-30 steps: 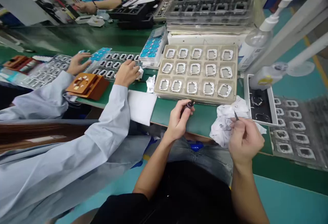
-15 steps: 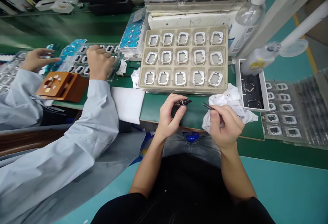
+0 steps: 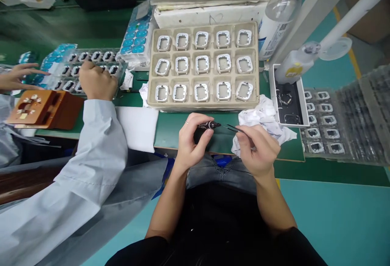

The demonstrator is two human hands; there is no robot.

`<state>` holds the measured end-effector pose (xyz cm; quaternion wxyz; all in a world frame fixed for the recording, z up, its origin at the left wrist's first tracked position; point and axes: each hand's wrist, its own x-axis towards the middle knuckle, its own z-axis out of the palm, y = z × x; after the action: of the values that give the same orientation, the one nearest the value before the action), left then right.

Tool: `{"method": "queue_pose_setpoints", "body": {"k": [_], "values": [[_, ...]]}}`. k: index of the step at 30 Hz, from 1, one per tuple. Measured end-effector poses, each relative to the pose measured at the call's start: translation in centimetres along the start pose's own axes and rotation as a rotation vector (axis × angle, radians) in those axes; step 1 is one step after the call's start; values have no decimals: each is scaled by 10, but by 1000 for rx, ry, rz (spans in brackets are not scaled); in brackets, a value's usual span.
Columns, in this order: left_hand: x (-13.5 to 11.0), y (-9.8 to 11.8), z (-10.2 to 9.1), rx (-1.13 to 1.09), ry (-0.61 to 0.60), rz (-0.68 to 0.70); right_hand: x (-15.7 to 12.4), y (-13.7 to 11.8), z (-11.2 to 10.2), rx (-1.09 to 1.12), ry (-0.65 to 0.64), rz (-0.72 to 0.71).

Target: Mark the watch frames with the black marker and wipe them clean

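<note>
My left hand (image 3: 192,144) is closed around a black marker (image 3: 211,125), its dark tip pointing right. In my right hand (image 3: 258,149) a pair of dark tweezers (image 3: 234,128) is pinched, with the points reaching left close to the marker's tip; whether they touch it I cannot tell. Just beyond both hands lies a beige compartment tray (image 3: 183,105) holding rows of silver square frames (image 3: 201,92). A crumpled white cloth (image 3: 258,115) rests under and behind my right hand.
On the left, a co-worker's hand (image 3: 98,82) is over a clear tray of parts, near an orange fixture (image 3: 33,109). A white foam sheet (image 3: 137,128) lies between us. At right stand a white box (image 3: 274,95), bottles (image 3: 278,22) and stacked clear trays (image 3: 365,115).
The tweezers' points have come left, closer to the marker's tip. The whole view has shifted, so the bench things sit further left. The marker is still in my left hand.
</note>
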<state>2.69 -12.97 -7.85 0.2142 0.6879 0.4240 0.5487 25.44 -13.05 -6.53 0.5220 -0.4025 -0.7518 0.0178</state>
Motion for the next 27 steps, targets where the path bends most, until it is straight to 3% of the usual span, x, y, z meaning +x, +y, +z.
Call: {"method": "queue_pose_setpoints", "body": {"k": [4, 10, 13, 23, 27], "values": [[-1, 5, 2, 108, -31, -15, -3, 2, -2, -28, 17, 41], [-8, 1, 23, 596, -65, 40, -10, 16, -12, -170, 172, 60], [-11, -1, 30, 710, -66, 23, -13, 26, -18, -243, 194, 80], [-19, -11, 27, 705, -14, -3, -19, 31, -13, -270, 130, 61], [-20, -13, 25, 616, -5, -57, -25, 30, -13, -269, 174, 188]]}}
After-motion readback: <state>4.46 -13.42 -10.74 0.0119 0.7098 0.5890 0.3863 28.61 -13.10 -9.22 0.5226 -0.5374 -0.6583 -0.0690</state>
